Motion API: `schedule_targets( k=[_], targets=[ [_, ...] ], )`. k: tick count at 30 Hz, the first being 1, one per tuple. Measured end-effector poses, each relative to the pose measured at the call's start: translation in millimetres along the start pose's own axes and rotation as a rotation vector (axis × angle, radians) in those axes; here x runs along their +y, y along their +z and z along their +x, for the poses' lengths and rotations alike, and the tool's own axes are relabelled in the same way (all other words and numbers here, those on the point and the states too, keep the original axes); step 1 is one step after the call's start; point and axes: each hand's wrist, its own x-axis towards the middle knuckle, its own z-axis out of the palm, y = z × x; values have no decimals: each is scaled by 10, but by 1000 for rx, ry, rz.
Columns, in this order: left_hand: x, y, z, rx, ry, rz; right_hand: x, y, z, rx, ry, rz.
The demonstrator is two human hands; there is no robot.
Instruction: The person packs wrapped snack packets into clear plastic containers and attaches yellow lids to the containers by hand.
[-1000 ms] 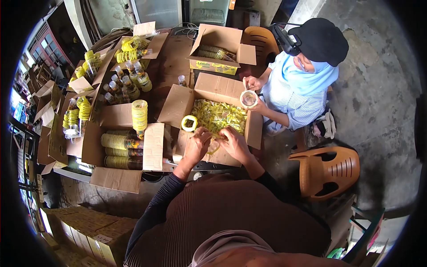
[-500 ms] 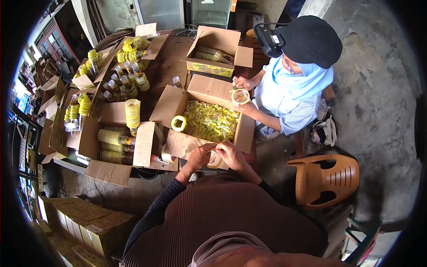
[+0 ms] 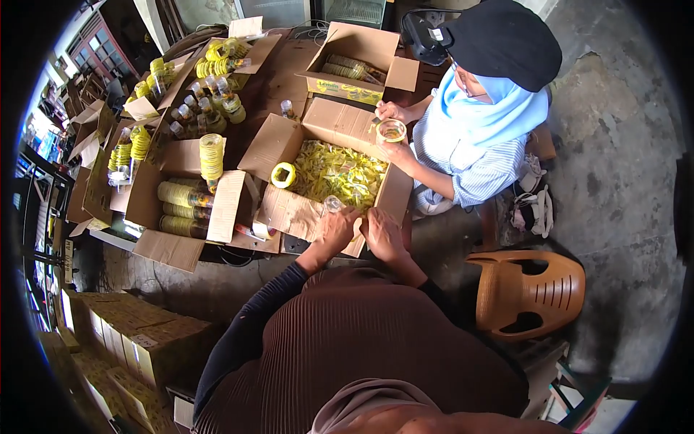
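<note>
My left hand point(image 3: 337, 230) is closed on a small clear plastic cup point(image 3: 333, 203) above the near flap of a cardboard box. Close by on its right, my right hand point(image 3: 384, 234) hangs over the box's near edge, its fingers loosely bent and partly hidden; nothing shows in it. Inside the box lies a heap of yellow-and-clear sachets point(image 3: 343, 170). A yellow-rimmed cup point(image 3: 283, 175) rests at the heap's left side. Across the box, another person holds a yellow-rimmed clear cup point(image 3: 391, 131) in one hand, with the other hand beside it.
An open carton point(image 3: 170, 242) at left holds stacks of yellow-rimmed cups, with an upright stack point(image 3: 212, 160) beside its flap. Bottle-like clear containers point(image 3: 206, 105) stand behind. A lemon-printed box point(image 3: 347, 88) sits at the back. An orange plastic chair point(image 3: 531, 293) stands to my right.
My hands were together at the near flap; they have parted and moved forward towards the sachets. The clear cup now shows ahead of my left hand. The view has shifted slightly.
</note>
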Motion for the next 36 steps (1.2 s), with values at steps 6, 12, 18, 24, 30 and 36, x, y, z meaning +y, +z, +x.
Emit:
schedule_targets(
  k=[6,12,18,24,30,36],
  targets=[
    [91,152,72,89,89,9,118,-91,-24,-11,19,65],
    [214,318,48,108,88,27,210,-151,-93,-123,204,110],
    [341,18,-163,159,-101,177,1054,-35,-192,3,493,70],
    [-218,-109,-495,419,-233,-37,1490,-13,-253,113,96,406],
    [-69,-121,-511,238,-568,-1001,736,267,96,-30,-47,479],
    [67,-137,-599,251,-605,-1294,889,674,547,-29,-80,544]
  ],
)
